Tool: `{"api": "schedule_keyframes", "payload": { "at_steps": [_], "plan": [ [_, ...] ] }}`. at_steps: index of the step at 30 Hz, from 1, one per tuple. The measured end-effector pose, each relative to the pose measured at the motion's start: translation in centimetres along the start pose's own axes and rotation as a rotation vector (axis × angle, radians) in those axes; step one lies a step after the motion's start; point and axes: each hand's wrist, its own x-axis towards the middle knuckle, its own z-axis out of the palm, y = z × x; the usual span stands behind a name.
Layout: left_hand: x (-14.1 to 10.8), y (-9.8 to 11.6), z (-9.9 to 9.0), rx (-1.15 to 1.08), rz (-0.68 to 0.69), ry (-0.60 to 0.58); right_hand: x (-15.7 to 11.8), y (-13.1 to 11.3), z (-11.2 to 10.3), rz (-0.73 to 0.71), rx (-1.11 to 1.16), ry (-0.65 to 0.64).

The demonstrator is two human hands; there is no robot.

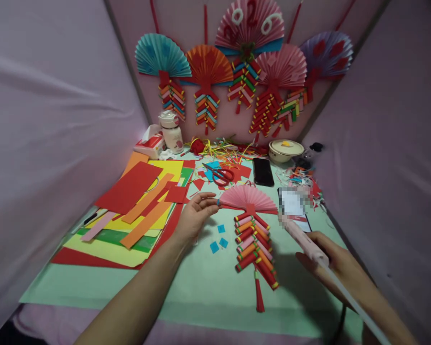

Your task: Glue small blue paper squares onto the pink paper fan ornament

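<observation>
A pink pleated paper fan [249, 197] lies on the green table, with rows of rolled paper firecrackers [253, 239] and a red tassel [259, 293] below it. My left hand [201, 213] is at the fan's left corner, thumb and fingers pinched on a small blue piece [219, 202]. My right hand [326, 256] is wrapped round a pale pink glue gun [307, 243] with a white glue stick trailing from its back; the gun's nozzle is close to the fan's right corner. Several small blue paper squares [214, 247] lie left of the firecrackers.
Coloured paper sheets [140, 177] and strips are stacked at the left. Red-handled scissors [222, 176], a black phone [263, 172], a lidded bowl [285, 149], a white jar [172, 134] and a tissue pack [151, 143] stand or lie farther back. Finished fans [209, 67] hang behind.
</observation>
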Motion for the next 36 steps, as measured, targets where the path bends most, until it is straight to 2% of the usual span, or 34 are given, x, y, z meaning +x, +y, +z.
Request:
{"api": "schedule_keyframes", "payload": {
  "at_steps": [3, 7, 9, 12, 18, 22, 25, 30, 33, 36],
  "plan": [
    [0.2, 0.1, 0.4, 0.31, 0.142, -0.009, -1.7, 4.1, -1.1, 0.084, -0.165, 0.028],
    [0.5, 0.2, 1.5, 0.772, 0.391, 0.008, -3.1, 8.7, -1.0, 0.187, -0.3, 0.027],
    [0.8, 0.1, 2.3, 0.991, 0.475, 0.012, -3.6, 10.2, -0.6, 0.22, -0.335, 0.028],
    [1.2, -0.3, 3.5, 1.209, 0.511, 0.025, -4.1, 11.3, -0.2, 0.227, -0.351, 0.015],
    [2.0, -1.5, 4.8, 1.387, 0.45, 0.045, -4.4, 11.1, 0.0, 0.147, -0.354, 0.057],
    [2.4, -1.9, 5.2, 1.419, 0.444, 0.06, -5.3, 9.7, -0.2, 0.125, -0.317, 0.06],
    [2.7, -2.1, 5.3, 1.426, 0.452, 0.05, -6.0, 8.3, -0.4, 0.163, -0.331, 0.078],
    [2.9, -2.4, 5.2, 1.439, 0.441, 0.069, -5.5, 7.6, 0.2, 0.219, -0.397, 0.097],
    [2.7, -2.5, 5.1, 1.423, 0.453, 0.076, -5.4, 8.3, 0.6, 0.193, -0.488, 0.127],
    [2.6, -2.6, 5.1, 1.417, 0.45, 0.07, -6.1, 7.9, -0.2, 0.142, -0.634, 0.172]
  ]
}}
